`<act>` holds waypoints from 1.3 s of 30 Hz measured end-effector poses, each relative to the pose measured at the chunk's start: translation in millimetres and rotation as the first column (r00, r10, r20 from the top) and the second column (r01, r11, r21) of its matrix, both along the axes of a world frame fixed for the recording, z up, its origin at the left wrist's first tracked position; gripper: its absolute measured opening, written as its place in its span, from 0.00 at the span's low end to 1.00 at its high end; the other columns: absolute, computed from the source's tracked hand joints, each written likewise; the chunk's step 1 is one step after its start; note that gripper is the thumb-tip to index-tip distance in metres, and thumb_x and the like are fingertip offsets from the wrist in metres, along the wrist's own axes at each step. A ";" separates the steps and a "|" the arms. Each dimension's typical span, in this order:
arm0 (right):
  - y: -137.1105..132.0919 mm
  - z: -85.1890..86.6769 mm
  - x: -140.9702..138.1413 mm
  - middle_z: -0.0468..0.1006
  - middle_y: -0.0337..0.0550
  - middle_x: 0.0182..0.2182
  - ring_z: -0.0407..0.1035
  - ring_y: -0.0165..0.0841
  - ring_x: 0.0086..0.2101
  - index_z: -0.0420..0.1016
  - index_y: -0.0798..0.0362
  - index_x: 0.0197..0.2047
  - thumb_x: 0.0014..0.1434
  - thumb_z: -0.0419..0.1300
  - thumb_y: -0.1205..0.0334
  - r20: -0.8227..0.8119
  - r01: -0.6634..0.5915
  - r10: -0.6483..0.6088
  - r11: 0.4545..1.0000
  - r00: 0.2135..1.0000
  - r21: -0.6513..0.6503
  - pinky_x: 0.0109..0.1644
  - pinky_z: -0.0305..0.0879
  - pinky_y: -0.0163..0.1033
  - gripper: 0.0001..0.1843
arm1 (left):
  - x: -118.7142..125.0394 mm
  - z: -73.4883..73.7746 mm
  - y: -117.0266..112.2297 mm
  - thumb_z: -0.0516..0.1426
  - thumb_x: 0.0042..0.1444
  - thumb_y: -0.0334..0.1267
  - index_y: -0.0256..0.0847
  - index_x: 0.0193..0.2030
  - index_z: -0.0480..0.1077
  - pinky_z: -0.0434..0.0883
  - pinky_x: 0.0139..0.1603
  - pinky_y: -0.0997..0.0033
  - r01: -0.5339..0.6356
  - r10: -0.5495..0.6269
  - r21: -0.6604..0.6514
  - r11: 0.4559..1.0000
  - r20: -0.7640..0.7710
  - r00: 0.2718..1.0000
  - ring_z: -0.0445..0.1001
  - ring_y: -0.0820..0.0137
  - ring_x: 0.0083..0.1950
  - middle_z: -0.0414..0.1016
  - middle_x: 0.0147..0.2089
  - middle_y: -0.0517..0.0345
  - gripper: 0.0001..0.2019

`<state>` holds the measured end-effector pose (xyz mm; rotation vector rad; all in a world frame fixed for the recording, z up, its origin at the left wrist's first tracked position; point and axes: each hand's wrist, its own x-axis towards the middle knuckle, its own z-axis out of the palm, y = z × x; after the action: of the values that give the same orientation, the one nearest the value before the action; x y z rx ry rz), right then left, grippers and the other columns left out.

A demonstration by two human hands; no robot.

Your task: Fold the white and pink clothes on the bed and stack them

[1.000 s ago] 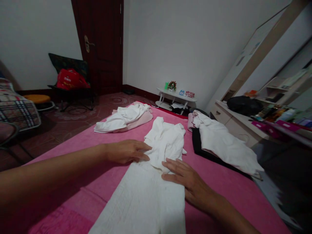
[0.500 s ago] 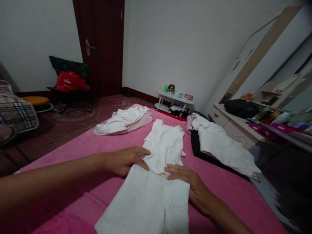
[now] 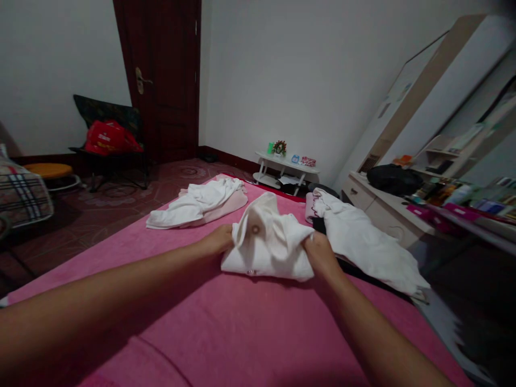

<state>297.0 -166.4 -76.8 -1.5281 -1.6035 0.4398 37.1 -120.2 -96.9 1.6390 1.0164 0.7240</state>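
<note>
A white shirt (image 3: 270, 263), folded over into a short bundle, lies on the pink bed cover (image 3: 258, 333) in front of me. A round button shows on its raised upper layer. At the bundle's left edge, my left hand (image 3: 221, 240) is closed on the cloth, its fingertips hidden behind it. My right hand (image 3: 318, 251) grips the right edge, with its fingers likewise mostly out of sight in the fabric.
White and pale pink clothes (image 3: 197, 204) lie at the bed's far left. More white clothing (image 3: 363, 236) rests on something black at the right, beside a cluttered dresser (image 3: 363, 193). A small white table (image 3: 286, 161) stands beyond the bed.
The shirt's near part has been folded away from me over the rest, leaving pink cover where it lay. Both hands have moved forward and outward to the bundle's sides.
</note>
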 end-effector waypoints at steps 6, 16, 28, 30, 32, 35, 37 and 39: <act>43.2 -30.5 19.9 0.78 0.48 0.34 0.73 0.42 0.34 0.72 0.55 0.45 0.49 0.61 0.58 0.306 0.184 -0.155 0.980 0.939 -0.071 0.39 0.68 0.45 0.19 | -7.7 -13.5 40.1 0.62 0.48 0.44 0.37 0.48 0.67 0.68 0.34 0.69 -0.218 0.335 0.325 0.920 -0.366 0.868 0.74 0.64 0.36 0.75 0.36 0.55 0.22; 26.2 5.3 -46.4 0.63 0.48 0.63 0.55 0.39 0.62 0.64 0.49 0.62 0.64 0.47 0.56 0.405 -0.280 0.213 0.953 0.889 0.115 0.65 0.51 0.50 0.24 | 44.1 18.7 -6.1 0.45 0.66 0.46 0.39 0.56 0.68 0.59 0.63 0.56 0.392 -0.090 0.654 0.647 -0.445 0.891 0.65 0.59 0.61 0.69 0.59 0.46 0.20; 68.2 -63.8 -11.1 0.60 0.52 0.64 0.52 0.41 0.64 0.66 0.55 0.60 0.66 0.44 0.53 0.477 0.035 -0.019 0.999 0.879 -0.024 0.67 0.49 0.51 0.26 | 41.0 -28.7 36.7 0.50 0.63 0.47 0.37 0.58 0.65 0.57 0.65 0.57 0.039 0.274 0.634 0.772 -0.387 0.880 0.58 0.57 0.66 0.61 0.65 0.42 0.21; 63.9 -62.4 -11.3 0.58 0.56 0.64 0.53 0.45 0.63 0.67 0.58 0.59 0.63 0.48 0.56 0.458 0.173 -0.203 0.979 0.865 0.106 0.65 0.51 0.53 0.24 | 35.4 -29.9 46.4 0.53 0.60 0.47 0.34 0.57 0.64 0.60 0.61 0.59 -0.130 0.449 0.633 0.764 -0.375 0.811 0.62 0.57 0.62 0.65 0.61 0.39 0.23; 59.7 -59.5 -10.5 0.54 0.60 0.66 0.50 0.51 0.63 0.62 0.60 0.61 0.60 0.51 0.57 0.430 0.294 -0.357 0.933 0.829 0.208 0.64 0.51 0.57 0.27 | 30.3 -26.4 54.8 0.55 0.58 0.51 0.33 0.53 0.65 0.64 0.56 0.60 -0.178 0.514 0.619 0.765 -0.420 0.748 0.68 0.56 0.56 0.70 0.54 0.39 0.24; 56.8 -54.6 -7.5 0.55 0.66 0.64 0.51 0.56 0.62 0.53 0.62 0.65 0.57 0.55 0.55 0.372 0.408 -0.472 0.880 0.799 0.242 0.62 0.49 0.62 0.36 | 26.4 -15.8 64.2 0.56 0.55 0.53 0.35 0.49 0.66 0.67 0.47 0.62 -0.177 0.519 0.589 0.789 -0.483 0.705 0.72 0.56 0.49 0.74 0.46 0.43 0.23; 57.1 -52.9 -4.5 0.62 0.68 0.59 0.55 0.56 0.60 0.47 0.62 0.67 0.57 0.56 0.53 0.344 0.440 -0.488 0.873 0.802 0.211 0.60 0.50 0.62 0.41 | 26.7 -10.3 69.0 0.58 0.53 0.52 0.38 0.55 0.63 0.67 0.42 0.65 -0.202 0.507 0.550 0.810 -0.484 0.714 0.73 0.57 0.47 0.75 0.45 0.46 0.27; 58.0 -53.5 -1.1 0.68 0.65 0.55 0.59 0.56 0.57 0.47 0.60 0.67 0.57 0.56 0.54 0.342 0.432 -0.477 0.879 0.810 0.204 0.58 0.53 0.61 0.39 | 28.5 -9.2 73.8 0.60 0.51 0.49 0.40 0.61 0.57 0.67 0.40 0.66 -0.237 0.497 0.504 0.831 -0.481 0.722 0.74 0.58 0.46 0.76 0.45 0.48 0.33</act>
<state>295.9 -108.4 -130.3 -1.9182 -1.4355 -0.2370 65.6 -46.4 -106.1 2.1282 1.7995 0.7308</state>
